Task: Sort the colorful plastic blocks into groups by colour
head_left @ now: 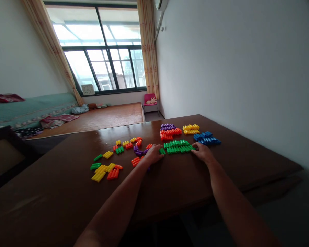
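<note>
Short, ribbed plastic pieces in several colours lie in groups on a dark brown table (167,185). My left hand (153,155) is closed at a small group of green pieces (162,151), its fingertips on them. To the right of that group, a small gap away, two rows of green pieces (179,146) lie side by side. My right hand (203,153) has its thumb and fingers at the right end of these rows, touching the end pieces. Part of the loose orange and purple pieces (138,151) is hidden behind my left hand and forearm.
Behind the green rows lie purple pieces (168,126), orange rows (171,132), yellow rows (191,129) and blue rows (207,138). Mixed yellow pieces (100,173), orange ones (113,174) and green ones are scattered on the left. A white wall (234,68) borders the right side.
</note>
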Motion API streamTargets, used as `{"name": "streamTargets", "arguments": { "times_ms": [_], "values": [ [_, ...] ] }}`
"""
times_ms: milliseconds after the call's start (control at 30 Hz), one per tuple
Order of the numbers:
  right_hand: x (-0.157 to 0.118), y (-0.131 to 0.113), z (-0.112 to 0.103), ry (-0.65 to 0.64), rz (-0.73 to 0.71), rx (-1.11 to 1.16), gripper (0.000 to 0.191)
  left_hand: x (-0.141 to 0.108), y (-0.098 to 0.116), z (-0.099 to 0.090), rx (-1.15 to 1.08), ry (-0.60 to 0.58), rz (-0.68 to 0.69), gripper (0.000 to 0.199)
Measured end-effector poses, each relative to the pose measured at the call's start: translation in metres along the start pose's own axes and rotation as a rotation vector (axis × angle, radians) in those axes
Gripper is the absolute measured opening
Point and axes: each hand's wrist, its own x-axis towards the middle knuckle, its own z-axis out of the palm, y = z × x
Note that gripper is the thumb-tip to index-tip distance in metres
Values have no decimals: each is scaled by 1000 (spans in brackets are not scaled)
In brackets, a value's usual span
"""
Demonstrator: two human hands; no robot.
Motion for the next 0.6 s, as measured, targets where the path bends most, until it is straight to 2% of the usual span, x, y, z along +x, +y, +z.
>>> {"name": "streamTargets", "arguments": {
  "times_ms": [67,200,267,333,433,500,600],
  "values": [
    [-1,0,0,10,5,1,19,-1,2,-1,60,8,-20,51],
    [-1,-1,-2,3,17,-15,20,-3,2,-10,141,-64,-117,49],
    [-1,-1,-2,0,22,-27,21,-4,1,-15,120,-67,-48,47],
    [-1,-1,-3,0,25,-34,21,-5,-1,-19,60,-81,95,46],
    [-1,-2,-3,-5,18,-23,20,-6,-2,-20,-30,-156,243,51],
    [-1,-1,-3,-13,13,-6,21,-6,-1,-19,-47,-185,257,51],
    [0,0,-3,-38,6,11,23,-7,2,-20,-37,-196,201,45]
  ]
}}
